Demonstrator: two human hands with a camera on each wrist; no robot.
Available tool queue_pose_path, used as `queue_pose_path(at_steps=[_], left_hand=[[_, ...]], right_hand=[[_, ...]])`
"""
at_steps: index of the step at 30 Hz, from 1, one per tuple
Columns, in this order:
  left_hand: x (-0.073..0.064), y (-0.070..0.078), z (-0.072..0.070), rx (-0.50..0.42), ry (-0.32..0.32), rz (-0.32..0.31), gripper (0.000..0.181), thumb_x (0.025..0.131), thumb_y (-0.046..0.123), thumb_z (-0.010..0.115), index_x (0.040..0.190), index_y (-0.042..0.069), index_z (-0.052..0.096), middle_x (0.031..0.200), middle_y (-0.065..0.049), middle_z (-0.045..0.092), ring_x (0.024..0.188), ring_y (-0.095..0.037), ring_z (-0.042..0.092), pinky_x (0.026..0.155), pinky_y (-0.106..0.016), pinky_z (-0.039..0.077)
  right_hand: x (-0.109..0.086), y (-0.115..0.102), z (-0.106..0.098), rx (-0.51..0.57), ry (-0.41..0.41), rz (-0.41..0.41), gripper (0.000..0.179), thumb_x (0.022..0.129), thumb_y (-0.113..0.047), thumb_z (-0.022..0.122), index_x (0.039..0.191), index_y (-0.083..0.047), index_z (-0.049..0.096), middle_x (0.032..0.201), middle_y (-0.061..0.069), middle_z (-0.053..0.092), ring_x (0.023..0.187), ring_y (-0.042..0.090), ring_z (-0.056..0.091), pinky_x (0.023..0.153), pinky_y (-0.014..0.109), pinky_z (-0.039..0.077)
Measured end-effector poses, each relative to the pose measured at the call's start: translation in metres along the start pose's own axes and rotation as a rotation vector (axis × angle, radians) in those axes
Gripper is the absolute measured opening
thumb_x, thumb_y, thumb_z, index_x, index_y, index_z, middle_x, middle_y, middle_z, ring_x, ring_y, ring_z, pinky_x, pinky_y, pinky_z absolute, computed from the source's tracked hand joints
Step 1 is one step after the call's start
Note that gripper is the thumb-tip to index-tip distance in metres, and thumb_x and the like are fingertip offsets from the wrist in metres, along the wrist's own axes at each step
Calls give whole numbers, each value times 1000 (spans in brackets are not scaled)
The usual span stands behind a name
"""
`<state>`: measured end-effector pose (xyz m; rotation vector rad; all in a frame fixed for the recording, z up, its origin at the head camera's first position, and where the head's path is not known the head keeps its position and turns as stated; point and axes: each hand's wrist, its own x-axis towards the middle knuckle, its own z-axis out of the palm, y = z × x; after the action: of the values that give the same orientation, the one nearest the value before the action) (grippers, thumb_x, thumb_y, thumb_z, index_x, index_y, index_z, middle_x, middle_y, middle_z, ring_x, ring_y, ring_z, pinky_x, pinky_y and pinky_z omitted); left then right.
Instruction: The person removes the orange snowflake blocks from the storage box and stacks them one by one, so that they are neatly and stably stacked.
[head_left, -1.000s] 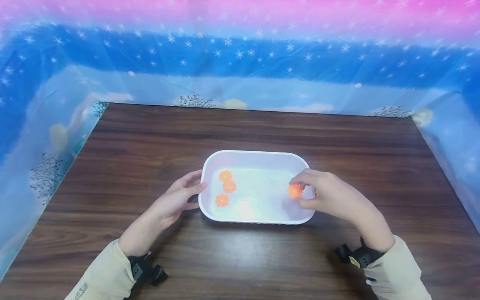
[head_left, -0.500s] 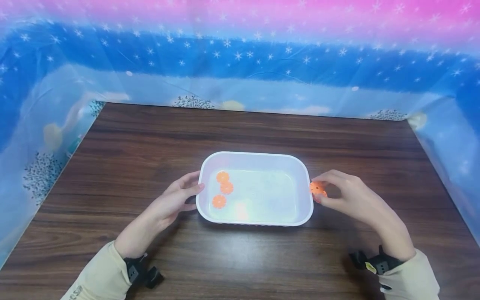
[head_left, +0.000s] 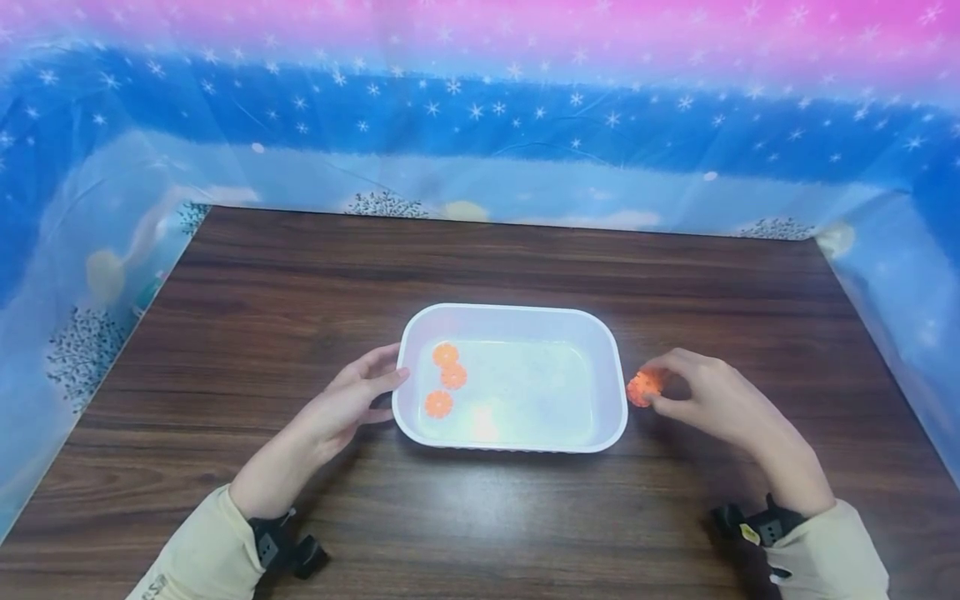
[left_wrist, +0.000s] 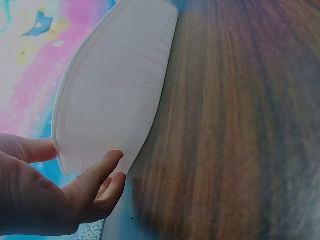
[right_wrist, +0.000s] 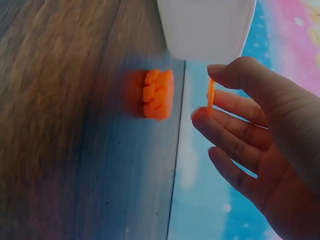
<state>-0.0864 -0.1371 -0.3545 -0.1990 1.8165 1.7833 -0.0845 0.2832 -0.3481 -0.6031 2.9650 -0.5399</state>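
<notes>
A white rectangular tub (head_left: 510,310) stands on the table. Three orange discs that look like orange slices (head_left: 438,404) lie flat in its left part. My left hand (head_left: 348,396) grips the tub's left end, thumb at the rim and fingers along the outer wall (left_wrist: 105,90). Just right of the tub, my right hand (head_left: 712,396) pinches a thin orange slice (right_wrist: 211,93) on edge between thumb and fingertips. Below it, apart from the hand, sits a stack of orange slices (right_wrist: 159,95) on the table; how many it holds is hard to tell.
The dark wood-grain table (head_left: 480,517) reaches back to a blue and pink snowflake cloth (head_left: 480,108), which also hangs along both sides. A black camera strap (head_left: 765,525) sits on each wrist.
My right hand has moved from inside the tub's right end out over its rim to the stack, an orange slice in its fingers. The left hand keeps its grip on the tub.
</notes>
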Motion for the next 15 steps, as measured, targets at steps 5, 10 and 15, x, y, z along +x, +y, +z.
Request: queue_pose_path(at_steps=[5, 10, 15], left_hand=[[-1, 2, 0, -3, -11, 13, 59, 96, 22, 50, 148, 11, 22, 148, -16, 28, 132, -33, 34, 103, -52, 34], [-1, 1, -1, -9, -13, 8, 61, 96, 24, 51, 147, 11, 22, 148, -15, 29, 132, -32, 34, 103, -51, 34], [-2, 0, -1, -11, -9, 6, 62, 95, 26, 53, 147, 12, 23, 147, -14, 30, 131, -31, 36, 102, -49, 36]], right_hand=[[0, 7, 5, 2, -7, 25, 37, 77, -25, 77, 108, -9, 65, 98, 3, 65, 87, 19, 60, 77, 44, 53], [1, 9, 9, -16, -20, 41, 37, 76, -25, 77, 108, -9, 66, 98, 3, 66, 86, 18, 60, 77, 44, 52], [2, 10, 12, -32, -31, 42, 36, 76, -23, 76, 108, -9, 66, 98, 3, 66, 87, 18, 60, 77, 45, 52]])
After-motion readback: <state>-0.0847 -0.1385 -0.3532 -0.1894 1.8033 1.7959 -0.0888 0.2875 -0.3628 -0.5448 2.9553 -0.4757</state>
